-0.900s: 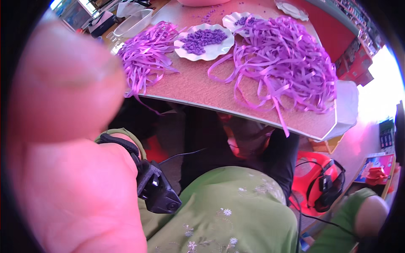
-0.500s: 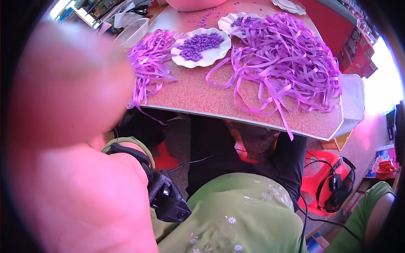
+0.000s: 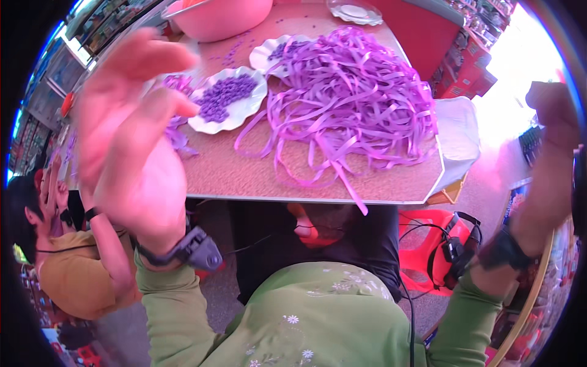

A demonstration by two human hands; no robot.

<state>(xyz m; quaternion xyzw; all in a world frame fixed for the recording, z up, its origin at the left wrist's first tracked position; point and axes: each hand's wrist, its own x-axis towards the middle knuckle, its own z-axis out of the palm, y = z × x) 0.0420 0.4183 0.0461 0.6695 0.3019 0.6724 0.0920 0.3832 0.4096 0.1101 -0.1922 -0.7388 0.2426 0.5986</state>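
My left hand (image 3: 131, 140) is raised in front of the table's left part, its fingers curved and apart, holding nothing. Behind its fingertips is a white scalloped plate (image 3: 249, 109) of small purple beads (image 3: 223, 98). A second white plate (image 3: 259, 59) with purple beads sits partly under a large heap of purple ribbon (image 3: 358, 101). My left hand hides most of a smaller purple ribbon bunch (image 3: 177, 137). Far out at the right rim, my right hand (image 3: 553, 119) is raised, dark and blurred, away from the table; its fingers cannot be made out. Each wrist wears a black strapped device.
A pink basin (image 3: 223, 18) and a clear dish (image 3: 354, 11) stand at the table's (image 3: 244, 177) far side. A red stool (image 3: 422, 244) with a black headset (image 3: 452, 254) is below right. Another person (image 3: 85, 269) sits at left. Cables hang by my lap.
My left hand has moved away from close before the camera, and its fingers now show. My right hand has come into view at the right. The view has shifted, bringing in the person at left.
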